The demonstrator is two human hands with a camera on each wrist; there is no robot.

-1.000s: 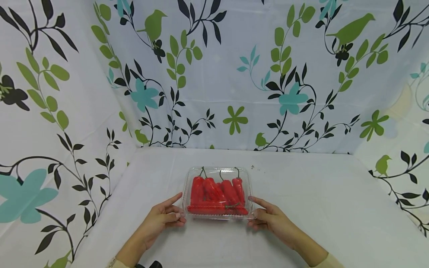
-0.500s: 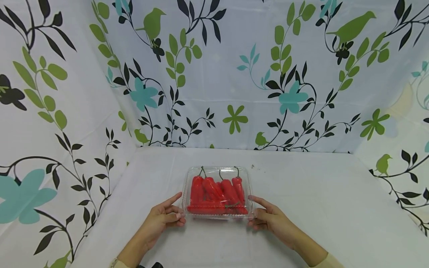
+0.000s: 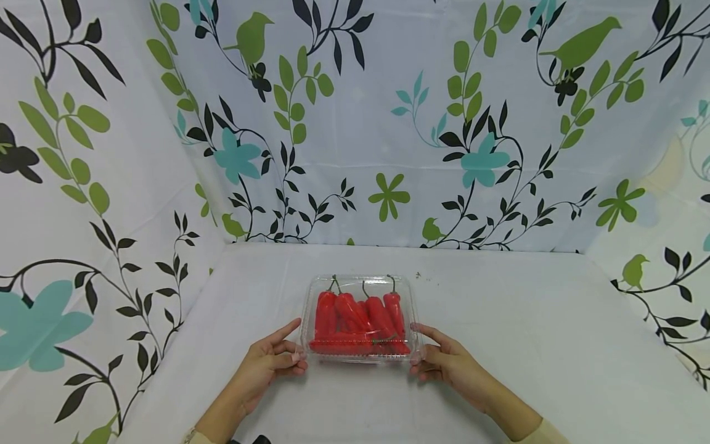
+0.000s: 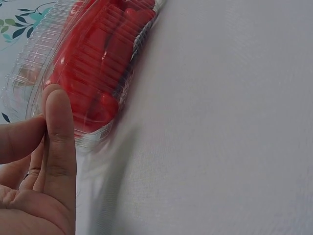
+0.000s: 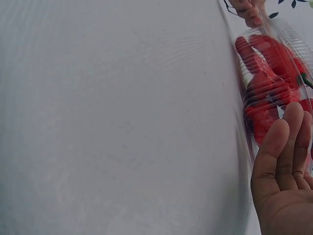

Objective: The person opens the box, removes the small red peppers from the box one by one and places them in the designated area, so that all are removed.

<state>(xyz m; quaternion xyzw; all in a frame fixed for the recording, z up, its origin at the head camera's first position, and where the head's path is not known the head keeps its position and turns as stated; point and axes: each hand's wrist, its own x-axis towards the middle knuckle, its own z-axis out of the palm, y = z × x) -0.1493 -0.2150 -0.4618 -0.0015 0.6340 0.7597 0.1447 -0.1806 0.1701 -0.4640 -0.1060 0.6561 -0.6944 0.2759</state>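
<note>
A clear plastic clamshell container [image 3: 360, 281] holding several red chili peppers [image 3: 355, 316] sits in the middle of the head view, green stems mostly toward its far side. My left hand [image 3: 272, 357] grips its near left corner; in the left wrist view the thumb [image 4: 22, 139] meets the fingers at the ribbed plastic edge. At the near right corner, my right hand [image 3: 446, 361] holds the rim, index finger along the side. The right wrist view shows long fingers [image 5: 269, 154] against the container, with the thumb hidden there.
White cloth covers the table [image 3: 499, 320]. A patterned curtain [image 3: 355, 123] with leaves, birds and flowers hangs behind and along both sides. A small dark object [image 3: 261, 439] shows at the bottom edge, beside the left forearm.
</note>
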